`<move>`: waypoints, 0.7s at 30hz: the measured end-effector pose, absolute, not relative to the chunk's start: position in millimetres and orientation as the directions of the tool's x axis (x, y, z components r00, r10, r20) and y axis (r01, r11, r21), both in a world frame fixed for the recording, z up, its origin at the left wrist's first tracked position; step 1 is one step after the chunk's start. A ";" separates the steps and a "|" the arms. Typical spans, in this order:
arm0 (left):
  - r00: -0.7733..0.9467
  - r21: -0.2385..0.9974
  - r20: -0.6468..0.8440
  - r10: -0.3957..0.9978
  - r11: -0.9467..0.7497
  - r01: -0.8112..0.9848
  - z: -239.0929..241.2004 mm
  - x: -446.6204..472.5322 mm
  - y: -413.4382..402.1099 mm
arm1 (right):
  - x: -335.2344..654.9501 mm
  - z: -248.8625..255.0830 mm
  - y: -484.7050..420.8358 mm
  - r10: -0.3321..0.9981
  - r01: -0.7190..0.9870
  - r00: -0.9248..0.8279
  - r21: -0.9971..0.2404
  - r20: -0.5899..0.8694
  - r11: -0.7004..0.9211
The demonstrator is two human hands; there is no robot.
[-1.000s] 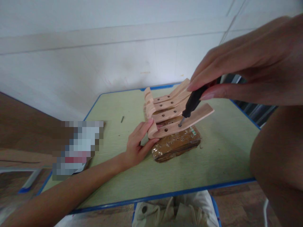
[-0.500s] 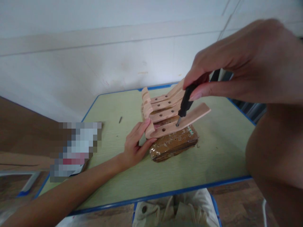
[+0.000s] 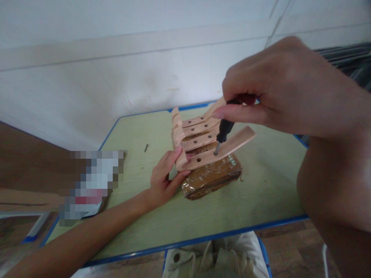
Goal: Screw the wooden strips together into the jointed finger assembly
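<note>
Several curved wooden hooks lie side by side, with dark holes along their flat parts. The nearest wooden hook [image 3: 232, 147] rests across a taped cardboard block [image 3: 214, 175]. My left hand [image 3: 165, 173] pinches its curled end between thumb and fingers. In my right hand [image 3: 269, 88] is a black-handled screwdriver [image 3: 225, 129], tilted, its metal tip at a hole of that hook. Whether a screw sits under the tip is too small to tell. The other wooden hooks [image 3: 199, 129] lie behind, partly hidden by my right hand.
A small dark screw [image 3: 146, 148] lies on the pale green table [image 3: 266, 193], which has a blue edge. A blurred packet [image 3: 95, 185] is at the left, near a brown box [image 3: 29, 162]. The wall [image 3: 130, 77] stands behind the table.
My right hand has turned and dropped slightly, rolling its grip on the screwdriver handle. The tip stays at the same hole. My left hand keeps its hold on the hook.
</note>
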State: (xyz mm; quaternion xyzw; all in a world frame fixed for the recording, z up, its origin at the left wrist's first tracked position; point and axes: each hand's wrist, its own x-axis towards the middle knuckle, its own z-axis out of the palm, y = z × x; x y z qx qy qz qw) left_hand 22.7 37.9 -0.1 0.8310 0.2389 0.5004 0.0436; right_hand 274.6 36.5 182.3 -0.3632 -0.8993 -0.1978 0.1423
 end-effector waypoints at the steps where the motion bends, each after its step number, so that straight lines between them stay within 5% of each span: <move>1: 0.383 0.323 0.807 0.450 -0.878 0.353 -0.5 22.6 37.8 | 271.3 182.3 36.2 0.599 0.708 -0.695 0.238 0.397 0.664; 10: 0.371 0.345 0.798 0.475 -0.865 0.365 -3.4 21.9 37.7 | 265.7 177.4 38.9 0.600 0.734 -0.639 0.148 0.482 0.663; 21: 0.375 0.311 0.818 0.435 -0.885 0.348 -0.5 21.6 37.7 | 280.7 185.3 30.4 0.408 0.479 -0.810 0.073 0.422 0.875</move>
